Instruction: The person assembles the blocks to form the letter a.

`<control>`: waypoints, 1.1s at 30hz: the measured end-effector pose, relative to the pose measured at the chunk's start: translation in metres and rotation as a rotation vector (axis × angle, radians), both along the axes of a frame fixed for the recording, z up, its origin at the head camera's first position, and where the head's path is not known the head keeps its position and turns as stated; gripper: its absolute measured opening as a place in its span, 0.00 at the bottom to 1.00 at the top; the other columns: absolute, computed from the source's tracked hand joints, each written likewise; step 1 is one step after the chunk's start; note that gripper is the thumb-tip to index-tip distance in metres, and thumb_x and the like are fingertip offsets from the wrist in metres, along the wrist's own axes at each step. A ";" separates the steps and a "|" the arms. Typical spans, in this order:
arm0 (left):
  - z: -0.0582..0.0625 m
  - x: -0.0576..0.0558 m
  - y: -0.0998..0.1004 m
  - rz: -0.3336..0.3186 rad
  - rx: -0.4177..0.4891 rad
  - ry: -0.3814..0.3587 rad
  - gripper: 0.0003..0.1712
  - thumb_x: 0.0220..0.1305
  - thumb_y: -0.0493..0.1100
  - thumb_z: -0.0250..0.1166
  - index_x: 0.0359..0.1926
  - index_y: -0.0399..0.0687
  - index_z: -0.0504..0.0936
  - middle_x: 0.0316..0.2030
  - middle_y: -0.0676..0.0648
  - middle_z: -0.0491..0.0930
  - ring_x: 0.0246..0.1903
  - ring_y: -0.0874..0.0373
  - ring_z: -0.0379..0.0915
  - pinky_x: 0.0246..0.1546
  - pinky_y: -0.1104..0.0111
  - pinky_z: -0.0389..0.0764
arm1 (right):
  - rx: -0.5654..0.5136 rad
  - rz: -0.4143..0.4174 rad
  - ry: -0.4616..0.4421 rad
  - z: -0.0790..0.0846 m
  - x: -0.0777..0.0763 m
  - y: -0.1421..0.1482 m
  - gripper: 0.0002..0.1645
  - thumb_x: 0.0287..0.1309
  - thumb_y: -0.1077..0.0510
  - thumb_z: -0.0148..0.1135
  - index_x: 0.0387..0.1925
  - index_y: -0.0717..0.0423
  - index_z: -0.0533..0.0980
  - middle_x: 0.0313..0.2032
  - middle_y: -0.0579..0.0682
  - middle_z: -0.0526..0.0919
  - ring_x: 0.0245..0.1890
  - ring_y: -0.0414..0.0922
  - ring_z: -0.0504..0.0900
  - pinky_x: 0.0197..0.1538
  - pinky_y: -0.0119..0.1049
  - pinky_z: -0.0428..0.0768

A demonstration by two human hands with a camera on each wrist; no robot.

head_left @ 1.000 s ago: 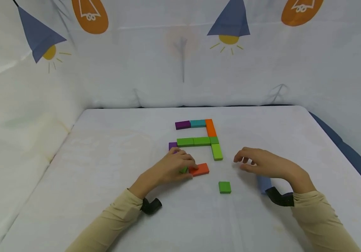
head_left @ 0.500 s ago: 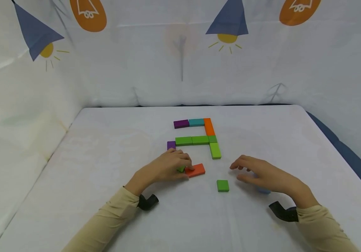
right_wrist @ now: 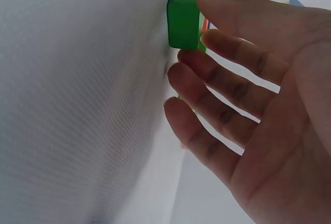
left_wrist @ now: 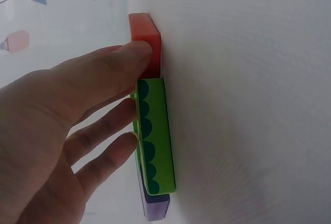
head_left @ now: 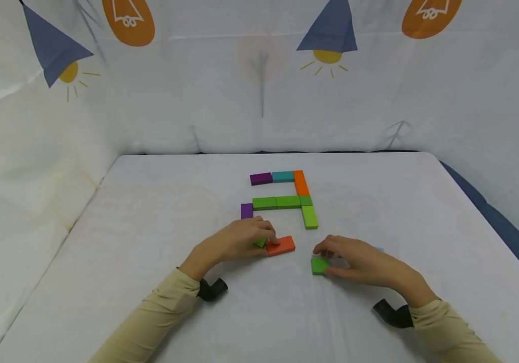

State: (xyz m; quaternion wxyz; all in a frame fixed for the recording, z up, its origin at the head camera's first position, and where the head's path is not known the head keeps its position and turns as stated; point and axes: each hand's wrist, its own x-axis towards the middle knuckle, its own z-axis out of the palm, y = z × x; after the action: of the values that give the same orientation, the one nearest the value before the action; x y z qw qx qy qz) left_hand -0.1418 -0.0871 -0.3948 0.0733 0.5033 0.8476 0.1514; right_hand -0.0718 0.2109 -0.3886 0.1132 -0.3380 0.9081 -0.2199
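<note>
My left hand pinches an orange-red block near its left end, thumb on the near side. A green block with dark scallops meets that block end to end; in the head view the hand hides most of it. Two fingers lie along its far side in the left wrist view. My right hand is at a small green block lying apart on the table. Its thumb tip overlaps the block's edge and the index fingertip is close by; the other fingers are spread and loosely bent in the right wrist view.
Farther back, a purple block adjoins a row of green blocks. A lighter green block and an orange block extend that line, with teal and dark purple blocks behind. A blue block shows behind my right hand.
My right hand has moved left and nearer, down to the small green block. The orange-red block has shifted slightly left along with my left hand.
</note>
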 end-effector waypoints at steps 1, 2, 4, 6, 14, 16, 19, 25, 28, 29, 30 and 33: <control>0.000 0.000 0.000 0.001 -0.001 -0.003 0.15 0.58 0.46 0.68 0.47 0.56 0.83 0.45 0.56 0.80 0.45 0.63 0.71 0.45 0.72 0.76 | 0.002 0.000 0.003 0.000 0.000 0.000 0.20 0.56 0.53 0.66 0.51 0.47 0.74 0.42 0.35 0.77 0.43 0.33 0.76 0.47 0.32 0.78; 0.000 0.000 0.000 0.002 -0.001 -0.004 0.15 0.58 0.46 0.68 0.47 0.56 0.83 0.45 0.56 0.80 0.45 0.63 0.72 0.46 0.72 0.76 | 0.002 0.002 0.006 0.000 0.000 0.000 0.20 0.55 0.53 0.66 0.51 0.47 0.74 0.42 0.35 0.77 0.43 0.33 0.76 0.47 0.32 0.78; 0.001 0.000 0.000 0.005 0.000 -0.005 0.15 0.57 0.47 0.68 0.47 0.56 0.83 0.45 0.56 0.80 0.46 0.63 0.72 0.47 0.72 0.76 | 0.003 0.006 0.010 0.000 0.000 -0.001 0.20 0.55 0.53 0.66 0.50 0.47 0.74 0.42 0.35 0.77 0.42 0.33 0.76 0.47 0.32 0.78; 0.000 0.000 0.001 0.003 0.009 -0.005 0.16 0.56 0.48 0.69 0.47 0.55 0.83 0.46 0.56 0.81 0.46 0.62 0.73 0.47 0.71 0.76 | 0.005 0.007 0.013 0.000 0.000 -0.001 0.20 0.55 0.53 0.66 0.50 0.48 0.74 0.42 0.36 0.77 0.42 0.33 0.76 0.46 0.31 0.78; -0.003 0.000 0.004 0.000 0.020 0.050 0.16 0.57 0.51 0.68 0.47 0.56 0.83 0.46 0.56 0.81 0.47 0.61 0.73 0.49 0.68 0.75 | 0.007 -0.121 0.063 0.001 -0.006 -0.007 0.18 0.53 0.53 0.68 0.45 0.48 0.73 0.38 0.36 0.78 0.37 0.34 0.76 0.41 0.29 0.77; -0.003 0.000 0.005 0.006 0.015 0.059 0.16 0.57 0.51 0.68 0.47 0.56 0.83 0.46 0.56 0.81 0.48 0.61 0.73 0.49 0.67 0.75 | 0.009 -0.162 0.079 0.001 -0.008 -0.009 0.18 0.52 0.53 0.68 0.44 0.47 0.73 0.38 0.37 0.78 0.37 0.35 0.76 0.40 0.29 0.77; -0.002 0.001 0.006 0.014 0.013 0.070 0.17 0.57 0.51 0.68 0.48 0.56 0.83 0.46 0.56 0.81 0.48 0.60 0.73 0.49 0.67 0.75 | 0.009 -0.201 0.102 0.001 -0.012 -0.012 0.17 0.52 0.53 0.68 0.43 0.47 0.72 0.37 0.38 0.78 0.37 0.36 0.77 0.40 0.30 0.78; 0.000 0.003 0.008 0.034 0.011 0.093 0.17 0.57 0.51 0.68 0.48 0.56 0.83 0.46 0.56 0.82 0.48 0.60 0.74 0.48 0.66 0.75 | 0.005 -0.230 0.151 -0.003 -0.020 -0.017 0.15 0.52 0.55 0.69 0.40 0.48 0.73 0.35 0.39 0.79 0.35 0.37 0.78 0.38 0.30 0.78; 0.000 0.003 0.008 0.046 0.012 0.107 0.17 0.58 0.51 0.67 0.48 0.57 0.83 0.46 0.56 0.82 0.48 0.60 0.74 0.49 0.66 0.75 | 0.002 -0.237 0.160 -0.005 -0.023 -0.017 0.14 0.52 0.56 0.69 0.39 0.48 0.73 0.34 0.39 0.79 0.35 0.37 0.78 0.37 0.30 0.78; 0.000 0.003 0.008 0.052 0.012 0.109 0.17 0.58 0.51 0.67 0.49 0.57 0.82 0.46 0.56 0.82 0.48 0.60 0.74 0.49 0.65 0.74 | 0.000 -0.238 0.162 -0.006 -0.024 -0.017 0.14 0.52 0.56 0.69 0.39 0.48 0.73 0.35 0.40 0.79 0.35 0.37 0.78 0.37 0.30 0.78; 0.000 0.004 0.009 0.056 0.013 0.112 0.17 0.58 0.51 0.67 0.49 0.57 0.82 0.46 0.56 0.82 0.48 0.60 0.74 0.49 0.65 0.74 | -0.003 -0.237 0.162 -0.006 -0.024 -0.017 0.14 0.52 0.56 0.69 0.38 0.48 0.73 0.35 0.40 0.78 0.35 0.37 0.78 0.37 0.30 0.78; 0.000 0.004 0.009 0.066 0.018 0.118 0.17 0.58 0.51 0.67 0.49 0.57 0.82 0.46 0.56 0.82 0.48 0.60 0.74 0.47 0.65 0.73 | -0.012 -0.241 0.167 -0.007 -0.025 -0.018 0.13 0.52 0.56 0.69 0.37 0.49 0.74 0.35 0.41 0.78 0.34 0.37 0.79 0.36 0.29 0.78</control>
State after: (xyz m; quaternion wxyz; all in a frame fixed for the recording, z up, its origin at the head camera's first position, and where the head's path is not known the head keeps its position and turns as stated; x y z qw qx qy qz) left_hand -0.1379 -0.0780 -0.3945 0.0136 0.4838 0.8651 0.1315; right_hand -0.0965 0.1931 -0.3951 0.0079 -0.2442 0.9470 -0.2086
